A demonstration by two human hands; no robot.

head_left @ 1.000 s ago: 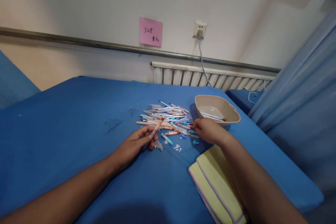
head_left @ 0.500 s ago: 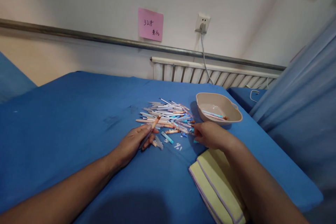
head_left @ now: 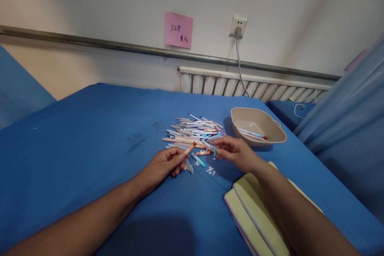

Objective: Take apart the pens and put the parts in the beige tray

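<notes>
My left hand (head_left: 168, 165) is closed around a pen (head_left: 191, 148) with an orange grip and a brown end that points up and to the right. My right hand (head_left: 235, 151) pinches a clear tube-like pen part (head_left: 209, 146) with a teal end, its far tip close to the brown end of the pen. I cannot tell whether the two touch. Behind both hands lies a loose pile of pens and pen parts (head_left: 192, 129). Below the hands are a light blue pen piece (head_left: 198, 160), an orange piece (head_left: 204, 153) and small white scraps (head_left: 211, 171) on the blue cloth.
A beige basin (head_left: 258, 113) holding a few pens stands right of the pile. A folded yellow towel (head_left: 255, 208) lies under my right forearm. At the back are a white radiator (head_left: 222, 84), a metal rail (head_left: 135, 49) and a socket (head_left: 238, 27) with a cord.
My right hand has come up from the pile's right edge and moved left with the clear pen part. The pen in my left hand now tilts more toward the right. The view has shifted slightly.
</notes>
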